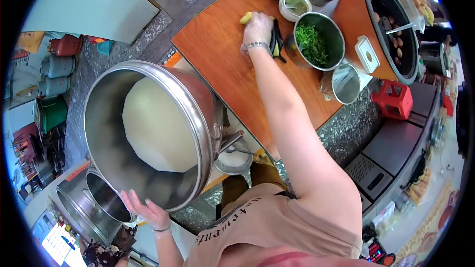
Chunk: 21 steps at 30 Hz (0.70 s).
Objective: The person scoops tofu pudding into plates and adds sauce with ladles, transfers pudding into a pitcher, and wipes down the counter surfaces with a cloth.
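Observation:
My right hand [258, 30], in a clear glove, is closed around a yellow item [245, 18] on the orange-brown wooden table [222, 44]. A black and yellow object [277, 39], too unclear to name, lies against the hand's right side. At the lower left, my left hand [146, 211], also gloved, has its fingers apart beside the rim of a large steel pot [106, 153]. It holds nothing. Inside the tilted-looking pot is a smooth white mass [158, 123].
Right of my right hand stand a steel pot of chopped greens [311, 44], two small white bowls [295, 6] and a bag-lined steel container [346, 84]. Beyond is a large orange cooker [354, 20] with eggs. A red stool [392, 100] stands right; another person's patterned sleeve [101, 254] shows lower left.

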Each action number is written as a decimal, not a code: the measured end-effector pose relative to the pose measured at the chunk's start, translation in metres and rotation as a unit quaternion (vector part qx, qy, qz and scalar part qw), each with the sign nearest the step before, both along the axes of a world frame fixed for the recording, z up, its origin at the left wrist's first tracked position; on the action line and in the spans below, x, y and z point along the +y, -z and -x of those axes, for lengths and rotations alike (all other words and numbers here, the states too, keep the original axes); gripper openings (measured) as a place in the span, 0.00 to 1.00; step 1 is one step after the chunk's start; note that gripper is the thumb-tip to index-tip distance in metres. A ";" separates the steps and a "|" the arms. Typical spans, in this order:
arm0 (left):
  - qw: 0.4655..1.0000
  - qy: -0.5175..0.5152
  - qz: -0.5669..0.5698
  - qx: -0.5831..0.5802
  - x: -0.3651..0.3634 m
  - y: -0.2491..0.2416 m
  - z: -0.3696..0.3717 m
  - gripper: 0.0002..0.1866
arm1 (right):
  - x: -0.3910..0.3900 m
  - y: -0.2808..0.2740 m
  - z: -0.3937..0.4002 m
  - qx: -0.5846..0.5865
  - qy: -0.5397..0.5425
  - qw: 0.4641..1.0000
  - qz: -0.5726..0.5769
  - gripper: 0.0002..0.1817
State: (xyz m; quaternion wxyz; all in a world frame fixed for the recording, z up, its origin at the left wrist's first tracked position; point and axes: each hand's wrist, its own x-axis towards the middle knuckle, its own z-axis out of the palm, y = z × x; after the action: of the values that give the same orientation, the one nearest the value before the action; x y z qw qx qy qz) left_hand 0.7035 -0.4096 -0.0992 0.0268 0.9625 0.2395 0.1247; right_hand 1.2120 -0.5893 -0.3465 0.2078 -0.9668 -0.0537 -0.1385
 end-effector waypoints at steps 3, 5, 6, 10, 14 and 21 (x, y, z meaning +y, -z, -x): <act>1.000 -0.011 0.001 0.012 0.000 -0.003 0.003 0.23 | 0.045 -0.017 -0.013 0.188 -0.210 0.843 -0.457 0.13; 1.000 -0.018 -0.002 0.008 0.001 0.003 -0.004 0.23 | 0.063 -0.002 -0.009 -0.164 -0.367 0.899 -0.173 0.15; 1.000 -0.017 0.004 0.006 0.000 0.001 -0.003 0.23 | 0.057 0.003 0.008 -0.069 -0.368 0.922 -0.102 0.16; 1.000 -0.017 0.015 0.005 0.001 0.000 -0.001 0.22 | 0.022 0.006 0.043 -0.027 -0.255 0.967 0.015 0.21; 0.999 -0.031 0.021 0.022 0.003 -0.001 0.005 0.22 | 0.033 -0.007 0.007 -0.014 -0.026 0.998 -0.062 0.22; 0.998 -0.039 0.032 0.030 0.000 0.001 0.004 0.22 | 0.147 0.004 -0.052 0.170 -0.085 0.892 -0.411 0.06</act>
State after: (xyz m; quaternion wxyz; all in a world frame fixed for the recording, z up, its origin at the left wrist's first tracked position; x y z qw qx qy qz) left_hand 0.6997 -0.4094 -0.1001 0.0461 0.9544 0.2811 0.0890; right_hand 1.2641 -0.4419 -0.3508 0.6033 -0.7957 -0.0381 0.0367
